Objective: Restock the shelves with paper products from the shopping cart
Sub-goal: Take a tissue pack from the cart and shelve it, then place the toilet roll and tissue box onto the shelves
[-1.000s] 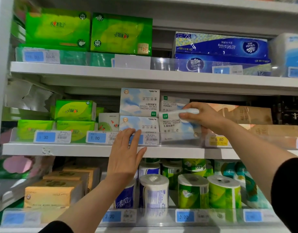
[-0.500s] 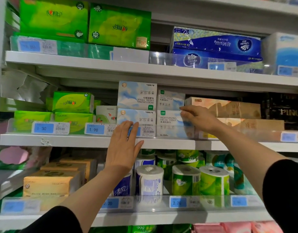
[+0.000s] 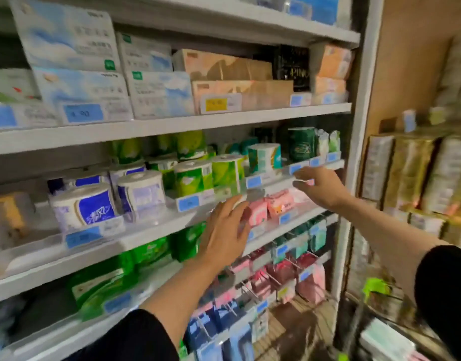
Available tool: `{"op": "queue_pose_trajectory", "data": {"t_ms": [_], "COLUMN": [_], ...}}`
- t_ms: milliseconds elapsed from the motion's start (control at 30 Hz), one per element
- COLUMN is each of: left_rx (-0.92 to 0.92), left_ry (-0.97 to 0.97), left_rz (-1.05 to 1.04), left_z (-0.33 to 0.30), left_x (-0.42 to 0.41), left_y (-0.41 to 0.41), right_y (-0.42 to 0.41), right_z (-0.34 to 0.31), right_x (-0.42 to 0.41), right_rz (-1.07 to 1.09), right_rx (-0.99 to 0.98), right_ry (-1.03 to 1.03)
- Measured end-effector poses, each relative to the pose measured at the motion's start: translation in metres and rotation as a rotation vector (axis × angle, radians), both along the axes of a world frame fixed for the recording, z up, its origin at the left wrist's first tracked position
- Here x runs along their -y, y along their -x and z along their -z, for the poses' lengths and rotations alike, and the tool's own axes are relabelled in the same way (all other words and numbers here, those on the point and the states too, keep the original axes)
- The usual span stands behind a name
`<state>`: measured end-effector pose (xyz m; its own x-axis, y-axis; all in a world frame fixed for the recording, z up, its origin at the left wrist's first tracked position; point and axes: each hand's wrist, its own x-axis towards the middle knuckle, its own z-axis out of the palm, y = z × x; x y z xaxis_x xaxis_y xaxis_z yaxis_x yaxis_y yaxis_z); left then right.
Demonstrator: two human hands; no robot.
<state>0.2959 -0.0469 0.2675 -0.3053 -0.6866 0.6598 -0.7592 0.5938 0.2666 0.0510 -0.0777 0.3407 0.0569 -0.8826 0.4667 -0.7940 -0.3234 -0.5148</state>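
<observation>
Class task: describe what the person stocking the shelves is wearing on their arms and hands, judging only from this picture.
Both arms wear black sleeves pushed up toward the elbows, leaving the forearms bare. The left hand and right hand are bare: no gloves, and no watch or bracelet shows at either wrist. The picture is too blurred to rule out rings.

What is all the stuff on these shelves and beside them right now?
facial tissue packs: several, pale blue and white, upper shelf, left and middle
tan tissue boxes: two stacked, tan and peach, upper shelf, right of the blue packs
black box: one, black, upper shelf, behind the tan boxes
toilet rolls: many, blue, green and teal wrappers, middle shelf
pink packs: a few, pink, shelf below the rolls
green packs: several, green, lower shelf
hanging packs: several, pink and blue, pegs at the bottom
price tags: many, mostly blue, one yellow, shelf edges
left hand: one, open, empty
right hand: one, open, empty
</observation>
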Motion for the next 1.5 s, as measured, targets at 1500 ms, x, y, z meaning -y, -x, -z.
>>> {"op": "queue_pose_trajectory", "data": {"t_ms": [1500], "left_rx": [0.456], "left_ry": [-1.867], "left_rz": [0.236], "left_z": [0.394], "left_x": [-0.161], "left_y": [0.430], "right_y": [0.349], "right_z": [0.489], "right_x": [-0.299], "right_rz": [0.476], "right_rx": [0.253], "right_ry": [-1.298]}}
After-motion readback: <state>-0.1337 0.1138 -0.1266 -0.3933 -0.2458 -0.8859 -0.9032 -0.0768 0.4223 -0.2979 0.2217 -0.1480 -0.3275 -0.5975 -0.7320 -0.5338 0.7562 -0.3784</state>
